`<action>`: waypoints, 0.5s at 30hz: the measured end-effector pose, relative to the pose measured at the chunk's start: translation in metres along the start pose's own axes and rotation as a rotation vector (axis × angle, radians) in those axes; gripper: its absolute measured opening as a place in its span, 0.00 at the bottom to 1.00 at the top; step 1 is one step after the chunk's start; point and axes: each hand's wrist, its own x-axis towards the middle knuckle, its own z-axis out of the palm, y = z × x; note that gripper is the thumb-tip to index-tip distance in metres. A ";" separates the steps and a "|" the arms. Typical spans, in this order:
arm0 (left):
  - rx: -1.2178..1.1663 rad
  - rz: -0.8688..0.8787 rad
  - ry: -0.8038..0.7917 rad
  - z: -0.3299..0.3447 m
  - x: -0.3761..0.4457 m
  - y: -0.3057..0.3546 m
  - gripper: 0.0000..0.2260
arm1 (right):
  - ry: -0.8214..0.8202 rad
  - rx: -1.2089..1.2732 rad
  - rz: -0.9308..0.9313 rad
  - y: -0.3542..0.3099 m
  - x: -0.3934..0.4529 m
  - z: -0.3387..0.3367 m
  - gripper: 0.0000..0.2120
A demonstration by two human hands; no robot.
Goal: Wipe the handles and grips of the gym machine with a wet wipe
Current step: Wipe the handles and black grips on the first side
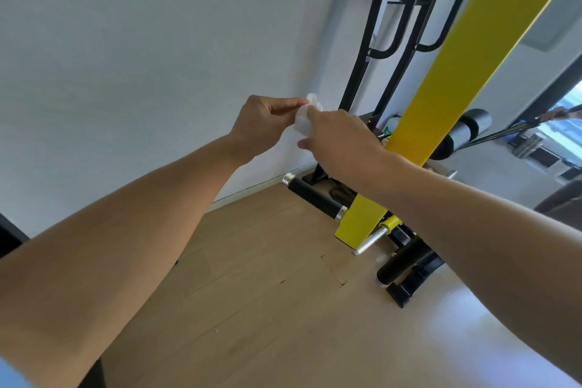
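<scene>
Held up in front of the pale grey wall (141, 41), well above the light wooden plank floor (252, 309): a small crumpled white wet wipe (305, 118), caught between both hands. Left hand (264, 126) raised just left of the wipe, fingers curled inward, thumb and fingertips pinching the wipe's upper left edge. Right hand (341, 142) just right of the wipe and slightly lower, seen from the back, fingers bent forward over the wipe's right side and gripping it, though the fingertips themselves hidden behind the knuckles. Wipe bunched into a lump, one crumpled tip poking up above the left thumb, the lower part tucked under the right fingers. Both bare forearms stretched forward, meeting at the wipe. Wipe clear of the machine, touching no handle. To the right of the wipe, the broad yellow flat steel beam (441, 98) of the gym machine, slanting from upper right down to the floor. Below the wipe and right of it, a black foam-covered grip bar with chrome end cap (315, 194), lying low near the skirting, jutting from the yellow beam's foot. Further below, a bare chrome peg (370, 241) and a second black foam roller (401, 266) near the black base frame. Above and right of the wipe, black looped tube handles (441, 9) rising against the wall. Right of the beam, a black padded roller (469, 131).
</scene>
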 end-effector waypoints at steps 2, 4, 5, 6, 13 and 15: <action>-0.035 -0.013 0.016 0.000 0.000 -0.002 0.11 | -0.023 -0.126 -0.133 -0.001 -0.005 -0.009 0.20; -0.050 -0.024 0.051 0.000 -0.001 -0.004 0.11 | -0.049 -0.208 -0.097 0.004 -0.003 -0.016 0.14; -0.049 -0.021 0.064 0.001 -0.001 -0.005 0.11 | -0.075 -0.221 -0.027 0.006 0.000 -0.020 0.08; -0.043 -0.015 0.071 0.002 -0.002 -0.007 0.12 | -0.084 -0.204 0.042 0.007 0.005 -0.018 0.07; -0.001 -0.009 0.066 0.004 -0.002 -0.005 0.11 | -0.097 -0.213 0.060 0.006 -0.004 -0.006 0.15; 0.009 -0.025 0.069 0.002 -0.001 -0.003 0.11 | -0.117 -0.302 0.025 0.009 -0.011 -0.010 0.16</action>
